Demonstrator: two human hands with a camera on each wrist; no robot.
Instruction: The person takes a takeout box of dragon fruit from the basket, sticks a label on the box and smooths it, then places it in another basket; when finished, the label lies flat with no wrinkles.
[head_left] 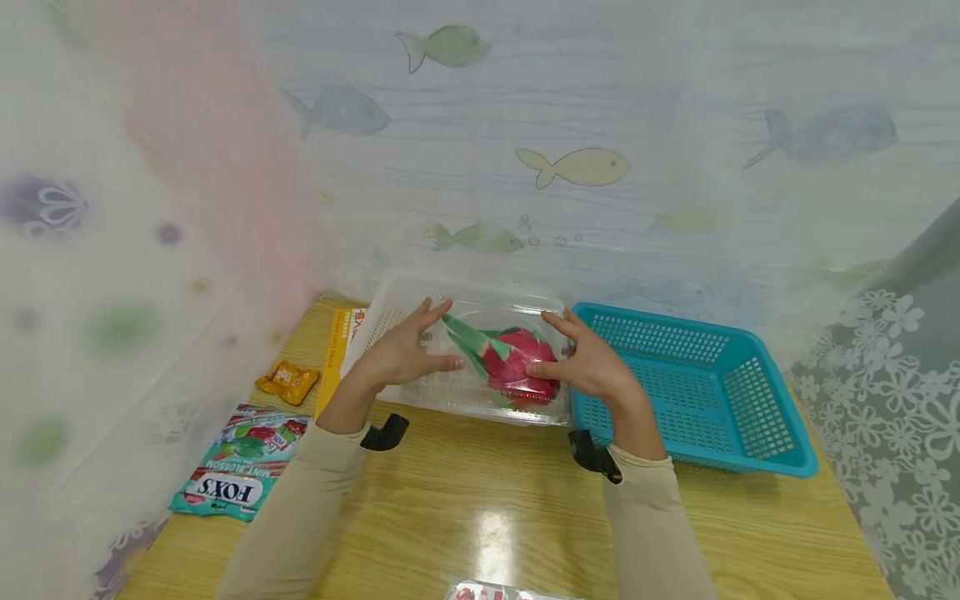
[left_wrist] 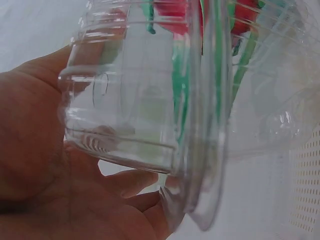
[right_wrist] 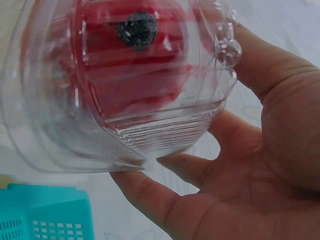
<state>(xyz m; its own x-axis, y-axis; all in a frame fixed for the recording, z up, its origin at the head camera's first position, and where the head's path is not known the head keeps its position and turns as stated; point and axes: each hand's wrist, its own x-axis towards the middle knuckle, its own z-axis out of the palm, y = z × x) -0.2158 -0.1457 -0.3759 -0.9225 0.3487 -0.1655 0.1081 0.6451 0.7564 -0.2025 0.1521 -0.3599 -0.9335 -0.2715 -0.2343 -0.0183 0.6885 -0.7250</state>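
Observation:
A clear plastic box with a pink dragon fruit inside is held up between both hands. The fruit's long green leaves point toward the left hand. My left hand grips the left end of the box, thumb on the near side and fingers around the end and below. On the right end, my right hand grips with its thumb over the box and fingers curled underneath. The fruit's dark base end shows through the plastic in the right wrist view. Beneath the box lies a white basket, partly covered.
To the right stands a teal basket. On the left lie an orange-wrapped snack, a teal FOX'S candy bag and a yellow packet. A small package shows at the near edge of the wooden table.

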